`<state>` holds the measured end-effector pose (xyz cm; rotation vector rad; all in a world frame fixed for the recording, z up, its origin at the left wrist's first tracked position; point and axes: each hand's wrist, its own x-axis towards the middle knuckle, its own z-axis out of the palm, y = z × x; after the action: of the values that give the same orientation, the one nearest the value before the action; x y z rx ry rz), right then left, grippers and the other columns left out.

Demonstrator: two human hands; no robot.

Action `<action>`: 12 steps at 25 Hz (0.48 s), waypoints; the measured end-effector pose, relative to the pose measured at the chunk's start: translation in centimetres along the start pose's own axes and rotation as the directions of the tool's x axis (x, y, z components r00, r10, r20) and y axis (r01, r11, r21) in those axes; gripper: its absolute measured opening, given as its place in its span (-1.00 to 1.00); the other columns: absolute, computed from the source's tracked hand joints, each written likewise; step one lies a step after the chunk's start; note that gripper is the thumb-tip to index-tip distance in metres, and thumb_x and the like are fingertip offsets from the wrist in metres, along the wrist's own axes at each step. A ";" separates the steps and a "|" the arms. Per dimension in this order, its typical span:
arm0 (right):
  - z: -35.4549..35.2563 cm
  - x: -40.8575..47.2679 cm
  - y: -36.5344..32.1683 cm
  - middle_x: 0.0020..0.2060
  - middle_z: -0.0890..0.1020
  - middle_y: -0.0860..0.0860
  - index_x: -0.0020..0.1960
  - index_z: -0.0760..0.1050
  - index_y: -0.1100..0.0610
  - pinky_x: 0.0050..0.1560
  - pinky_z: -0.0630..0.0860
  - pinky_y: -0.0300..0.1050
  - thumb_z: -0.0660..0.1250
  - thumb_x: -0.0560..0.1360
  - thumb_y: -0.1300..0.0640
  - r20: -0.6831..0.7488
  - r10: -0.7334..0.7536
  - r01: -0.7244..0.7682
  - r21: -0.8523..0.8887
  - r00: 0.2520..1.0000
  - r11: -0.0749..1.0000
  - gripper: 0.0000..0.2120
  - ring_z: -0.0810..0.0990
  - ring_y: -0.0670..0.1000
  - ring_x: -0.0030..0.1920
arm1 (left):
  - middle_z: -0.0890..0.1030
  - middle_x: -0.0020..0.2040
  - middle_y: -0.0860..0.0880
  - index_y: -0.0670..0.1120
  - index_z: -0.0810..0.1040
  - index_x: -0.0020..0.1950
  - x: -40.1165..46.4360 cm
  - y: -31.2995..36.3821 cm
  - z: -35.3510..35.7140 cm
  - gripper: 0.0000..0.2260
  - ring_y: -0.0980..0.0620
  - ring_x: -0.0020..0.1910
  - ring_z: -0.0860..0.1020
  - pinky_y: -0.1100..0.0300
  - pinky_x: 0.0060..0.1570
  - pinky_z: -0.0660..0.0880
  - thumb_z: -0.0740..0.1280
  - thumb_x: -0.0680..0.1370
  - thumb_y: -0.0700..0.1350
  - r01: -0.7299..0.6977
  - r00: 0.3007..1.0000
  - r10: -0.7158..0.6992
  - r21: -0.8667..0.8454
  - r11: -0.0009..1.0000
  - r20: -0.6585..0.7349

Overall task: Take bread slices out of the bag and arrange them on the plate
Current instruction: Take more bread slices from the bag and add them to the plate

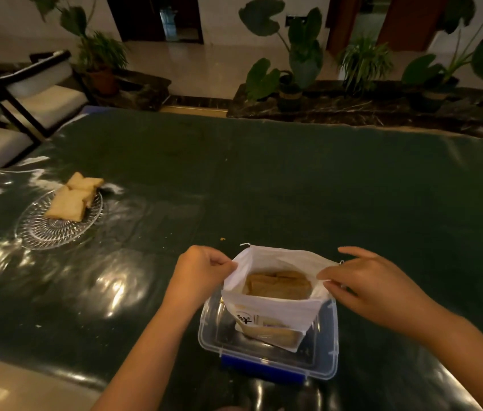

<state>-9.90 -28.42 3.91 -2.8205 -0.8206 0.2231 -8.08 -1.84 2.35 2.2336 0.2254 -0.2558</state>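
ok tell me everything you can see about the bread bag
The bread bag is white, thin, plastic-looking, with dark printed lettering and a clear lower part showing bread. It stands upright inside a clear plastic container with blue clips, near the table's front edge. Its mouth is pulled wide open: the left hand pinches the left rim, the right hand the right rim. Brown bread slices sit inside, tops visible.

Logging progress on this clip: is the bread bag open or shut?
Open: both hands spread the bag's mouth, with bread slices visible inside.
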 end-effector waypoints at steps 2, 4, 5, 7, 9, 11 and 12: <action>-0.8 1.1 -1.5 -0.13 0.66 -0.08 0.03 0.54 -0.07 0.21 0.46 -0.06 0.10 0.50 -0.04 -0.022 0.033 -0.033 0.000 0.999 0.999 -0.74 0.57 -0.11 -0.08 | 0.61 -0.41 0.14 0.11 0.59 -0.45 0.0 0.3 0.0 -0.75 0.23 -0.40 0.56 0.40 -0.43 0.35 0.43 0.41 -0.13 -0.015 1.000 0.015 0.012 1.000 0.004; -1.5 3.1 -3.7 -0.03 0.64 -0.04 0.08 0.53 -0.06 0.02 0.55 -0.05 0.20 0.48 0.02 -0.118 0.071 -0.057 0.122 0.990 0.991 -0.78 0.57 -0.04 -0.01 | 0.60 -0.40 0.13 0.11 0.59 -0.43 0.1 0.4 -0.1 -0.76 0.25 -0.40 0.55 0.43 -0.43 0.34 0.42 0.42 -0.14 -0.037 0.999 0.037 0.018 0.999 0.015; -1.5 4.3 -4.6 0.01 0.62 -0.02 0.13 0.52 -0.05 0.00 0.56 -0.05 0.25 0.47 0.05 -0.126 0.093 -0.067 0.199 0.988 0.978 -0.76 0.57 -0.02 0.02 | 0.60 -0.40 0.13 0.11 0.58 -0.42 0.2 0.4 -0.1 -0.76 0.26 -0.40 0.55 0.45 -0.43 0.33 0.42 0.42 -0.14 -0.047 0.999 0.046 0.017 0.999 0.023; -0.7 7.2 -6.2 0.02 0.61 0.02 0.18 0.48 -0.01 -0.03 0.55 -0.08 0.32 0.44 0.07 0.111 0.159 -0.183 0.256 0.981 0.949 -0.70 0.57 0.01 -0.01 | 0.61 -0.39 0.12 0.11 0.59 -0.41 0.2 0.4 -0.1 -0.77 0.28 -0.39 0.56 0.45 -0.41 0.34 0.42 0.42 -0.14 -0.062 0.998 0.062 0.004 0.998 0.031; 1.1 10.1 -6.8 -0.11 0.56 0.01 0.11 0.48 0.06 -0.08 0.47 -0.11 0.35 0.43 0.03 0.394 0.268 -0.345 0.138 0.879 0.928 -0.72 0.52 0.00 -0.12 | 0.61 -0.39 0.11 0.10 0.59 -0.40 0.2 0.5 -0.1 -0.78 0.27 -0.38 0.56 0.42 -0.38 0.36 0.41 0.43 -0.15 -0.080 0.996 0.080 -0.002 0.997 0.030; 2.6 12.5 -6.5 -0.21 0.47 0.03 0.01 0.42 0.07 -0.05 0.37 -0.05 0.35 0.42 -0.01 0.565 0.428 -0.517 -0.002 0.706 0.856 -0.75 0.43 0.01 -0.20 | 0.60 -0.39 0.12 0.11 0.58 -0.40 0.2 0.5 0.0 -0.76 0.26 -0.37 0.57 0.43 -0.37 0.37 0.40 0.43 -0.15 -0.095 0.995 0.095 0.009 0.995 0.027; 3.3 13.4 -6.2 -0.26 0.42 0.04 -0.03 0.36 0.05 -0.02 0.35 -0.04 0.35 0.42 -0.03 0.610 0.484 -0.582 -0.047 0.627 0.812 -0.76 0.39 0.02 -0.23 | 0.60 -0.39 0.14 0.12 0.57 -0.41 0.2 0.4 0.0 -0.76 0.27 -0.36 0.57 0.44 -0.38 0.37 0.40 0.43 -0.15 -0.099 0.995 0.099 0.015 0.995 0.025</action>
<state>-2.49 -15.56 0.93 -2.7587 0.0260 1.2695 -7.74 -2.09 2.60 2.2486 0.0993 -0.2318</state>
